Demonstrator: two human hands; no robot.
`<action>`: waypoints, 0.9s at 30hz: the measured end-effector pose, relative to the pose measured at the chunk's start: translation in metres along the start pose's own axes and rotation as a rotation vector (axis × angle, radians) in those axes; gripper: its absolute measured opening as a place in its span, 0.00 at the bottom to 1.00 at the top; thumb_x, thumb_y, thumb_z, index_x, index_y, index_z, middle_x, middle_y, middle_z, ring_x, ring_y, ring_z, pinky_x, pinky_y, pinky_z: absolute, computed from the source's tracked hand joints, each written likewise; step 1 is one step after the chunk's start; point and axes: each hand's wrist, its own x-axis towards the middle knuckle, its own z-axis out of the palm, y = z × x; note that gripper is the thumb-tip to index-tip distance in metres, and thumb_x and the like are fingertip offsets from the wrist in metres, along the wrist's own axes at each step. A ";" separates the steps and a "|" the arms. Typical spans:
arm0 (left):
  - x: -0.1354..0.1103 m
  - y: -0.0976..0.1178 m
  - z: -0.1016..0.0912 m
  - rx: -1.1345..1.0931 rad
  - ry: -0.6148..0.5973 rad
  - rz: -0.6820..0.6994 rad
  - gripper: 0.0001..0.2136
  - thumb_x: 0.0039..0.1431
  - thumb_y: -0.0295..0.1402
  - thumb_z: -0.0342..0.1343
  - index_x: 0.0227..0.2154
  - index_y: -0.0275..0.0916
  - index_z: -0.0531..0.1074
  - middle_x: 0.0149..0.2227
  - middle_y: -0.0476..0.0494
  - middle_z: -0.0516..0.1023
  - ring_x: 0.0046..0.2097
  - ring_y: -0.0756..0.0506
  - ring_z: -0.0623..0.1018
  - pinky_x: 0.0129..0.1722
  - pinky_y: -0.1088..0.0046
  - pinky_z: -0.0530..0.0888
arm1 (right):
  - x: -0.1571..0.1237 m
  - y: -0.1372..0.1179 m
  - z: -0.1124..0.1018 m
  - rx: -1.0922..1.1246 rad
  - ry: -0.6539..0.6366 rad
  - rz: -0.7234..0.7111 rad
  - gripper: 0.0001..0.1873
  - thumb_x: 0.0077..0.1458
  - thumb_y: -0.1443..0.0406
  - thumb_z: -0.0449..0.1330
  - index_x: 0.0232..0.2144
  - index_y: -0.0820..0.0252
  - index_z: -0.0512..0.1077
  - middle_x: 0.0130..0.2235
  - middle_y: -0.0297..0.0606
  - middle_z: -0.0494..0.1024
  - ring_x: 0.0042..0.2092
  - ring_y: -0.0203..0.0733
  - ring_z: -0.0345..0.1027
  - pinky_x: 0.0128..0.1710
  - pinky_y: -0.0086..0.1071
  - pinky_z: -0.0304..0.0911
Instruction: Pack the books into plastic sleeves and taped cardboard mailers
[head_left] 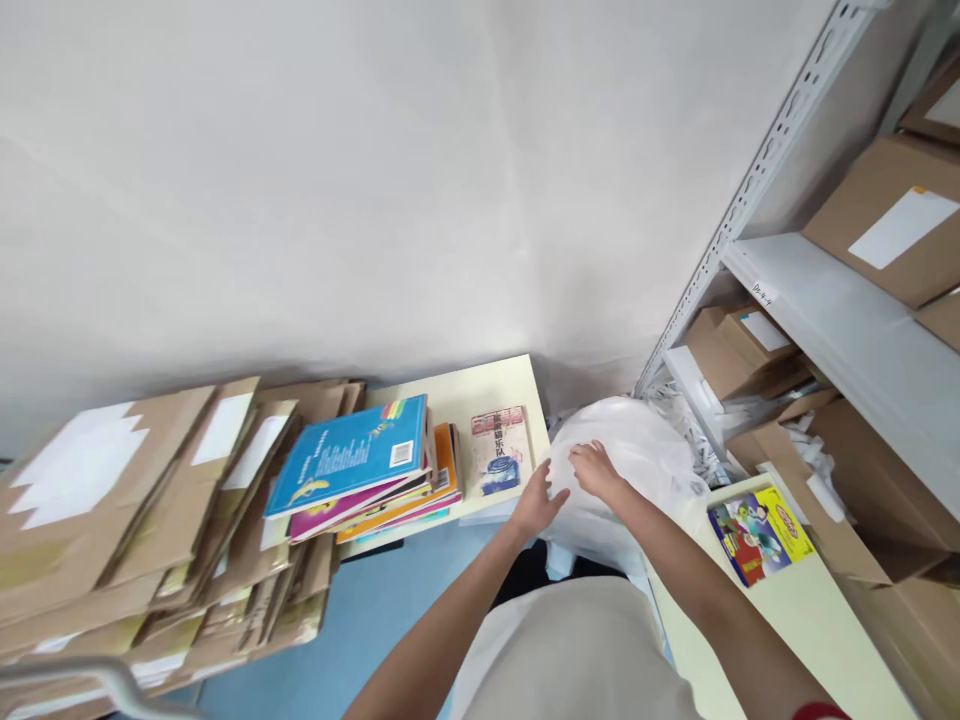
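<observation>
My left hand (538,502) hovers at the right edge of a pale table, open, with thumb and fingers apart and nothing between them. Just right of it, my right hand (594,470) is over a large white plastic bag (637,440), its fingers loosely bent and apart; whether they touch the bag is unclear. Nearest my left hand lies a thin book (500,450) with a pink and blue cover on the pale table (465,392). Left of that book is an uneven stack of picture books, topped by a blue book (352,452).
Flattened cardboard boxes (105,520) are piled at the left. A colourful book (759,535) lies on a second pale table (795,620) at right. Beyond it, a metal shelving unit (847,290) holds cardboard boxes. A white wall (337,180) stands behind.
</observation>
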 end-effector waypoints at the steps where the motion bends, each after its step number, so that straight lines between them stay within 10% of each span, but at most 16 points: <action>1: 0.003 0.000 -0.001 -0.010 0.053 0.026 0.34 0.52 0.38 0.59 0.62 0.38 0.56 0.61 0.28 0.65 0.54 0.36 0.76 0.50 0.56 0.74 | 0.000 0.000 -0.001 0.026 0.002 -0.005 0.13 0.53 0.77 0.57 0.38 0.63 0.78 0.47 0.47 0.78 0.50 0.48 0.71 0.57 0.45 0.58; 5: 0.017 0.016 -0.015 0.034 0.162 0.273 0.32 0.49 0.35 0.60 0.58 0.36 0.60 0.58 0.30 0.69 0.58 0.36 0.72 0.56 0.54 0.69 | -0.010 -0.004 -0.020 0.184 0.111 -0.022 0.13 0.57 0.75 0.56 0.41 0.59 0.77 0.47 0.41 0.80 0.50 0.41 0.72 0.53 0.35 0.63; 10: 0.022 0.059 -0.041 0.017 0.000 0.491 0.13 0.56 0.36 0.53 0.43 0.39 0.72 0.41 0.42 0.81 0.44 0.42 0.80 0.48 0.62 0.74 | -0.037 -0.018 -0.072 0.586 0.585 -0.053 0.10 0.57 0.71 0.56 0.29 0.57 0.77 0.35 0.39 0.81 0.40 0.40 0.75 0.44 0.34 0.68; 19: 0.009 0.117 -0.097 -0.248 -0.009 0.621 0.10 0.49 0.40 0.60 0.30 0.39 0.73 0.30 0.47 0.79 0.33 0.47 0.77 0.34 0.72 0.74 | -0.103 -0.046 -0.110 1.045 1.221 0.286 0.11 0.46 0.55 0.67 0.27 0.55 0.76 0.32 0.34 0.78 0.34 0.38 0.71 0.37 0.33 0.67; 27: -0.003 0.178 -0.077 -0.579 -0.140 0.812 0.14 0.49 0.46 0.62 0.29 0.39 0.75 0.25 0.49 0.78 0.28 0.50 0.76 0.30 0.76 0.73 | -0.190 -0.095 -0.103 0.616 1.132 0.344 0.23 0.48 0.46 0.66 0.42 0.49 0.78 0.61 0.42 0.66 0.64 0.54 0.55 0.62 0.50 0.51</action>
